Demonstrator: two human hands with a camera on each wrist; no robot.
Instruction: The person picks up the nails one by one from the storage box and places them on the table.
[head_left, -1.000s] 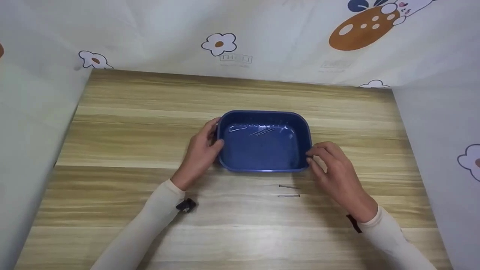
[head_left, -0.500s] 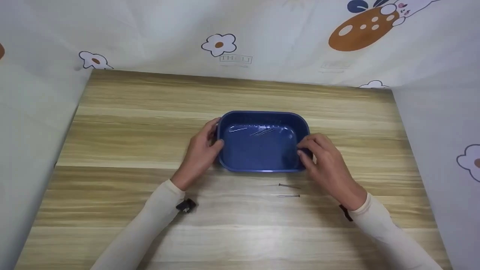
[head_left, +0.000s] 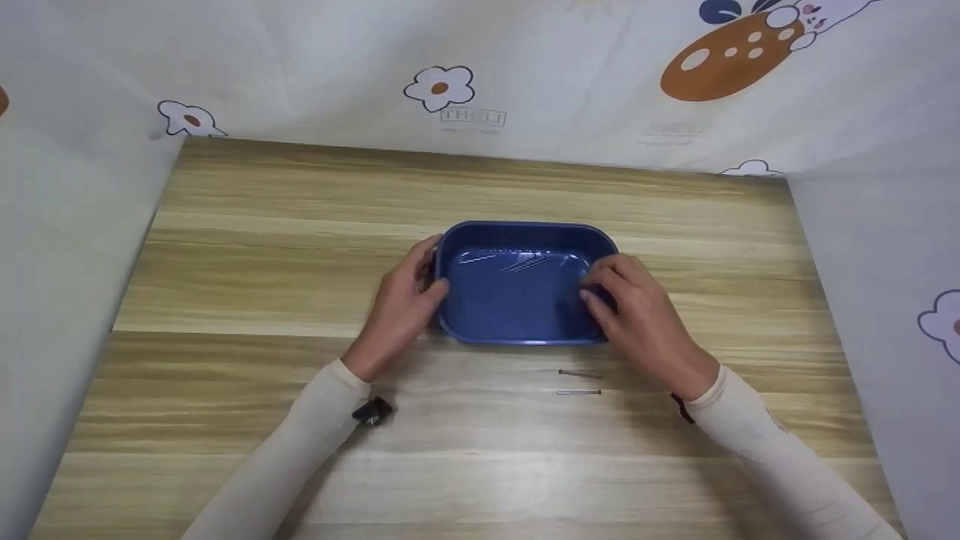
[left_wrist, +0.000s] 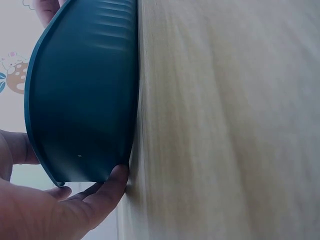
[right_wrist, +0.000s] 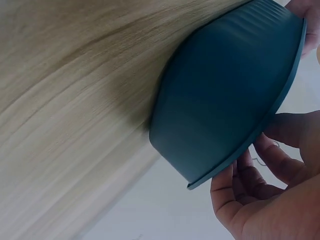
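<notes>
A deep blue rectangular plastic box (head_left: 517,307) stands on the wooden table. Several thin shiny nails (head_left: 525,262) lie inside, near its far wall. My left hand (head_left: 397,307) grips the box's left end, thumb at the rim and fingers around the outside. My right hand (head_left: 645,322) reaches over the right end, its thumb and index fingertips close together above the box floor. In the right wrist view this hand's fingers (right_wrist: 280,162) are bent by the rim; I cannot tell whether a nail is between them. Two nails (head_left: 579,392) lie on the table in front of the box.
The wooden table (head_left: 262,277) runs back to a pale wall covering (head_left: 555,82) printed with flowers. More of that covering (head_left: 870,247) borders the right side. A black wrist strap piece (head_left: 373,411) hangs at the left sleeve.
My right hand has moved left and inward, from outside the box's right rim to over its inside. The left hand, the box and the nails on the table have stayed put.
</notes>
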